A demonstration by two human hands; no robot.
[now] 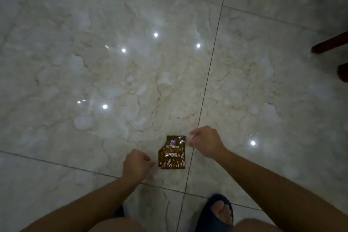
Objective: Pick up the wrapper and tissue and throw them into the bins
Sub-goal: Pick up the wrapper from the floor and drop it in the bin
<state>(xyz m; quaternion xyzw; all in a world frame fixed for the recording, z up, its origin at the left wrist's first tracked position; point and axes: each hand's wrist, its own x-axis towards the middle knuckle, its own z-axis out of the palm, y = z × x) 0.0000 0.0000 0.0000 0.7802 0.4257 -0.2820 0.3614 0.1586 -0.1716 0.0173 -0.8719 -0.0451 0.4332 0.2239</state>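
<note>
While the wrapper (172, 152) lies flat on the floor (113, 71), both hands flank it. Left hand (136, 164) loosely curled, right hand (206, 141) half open, each grip empty

My right foot (220, 211) in its dark slipper half under my knee, dark wooden furniture legs (328, 44) cut by the right edge, my right hand (206, 142) fingertips blurred

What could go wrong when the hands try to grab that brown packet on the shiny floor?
1. The wrapper lies flat on the glossy floor, so fingertips may slide over it and miss the edge.
2. It looks torn at the left side, so a pull there might rip it more.
3. Neither the left hand nor the right hand holds anything yet, and no tissue or bin is in view, so finding them may take a search.
</note>
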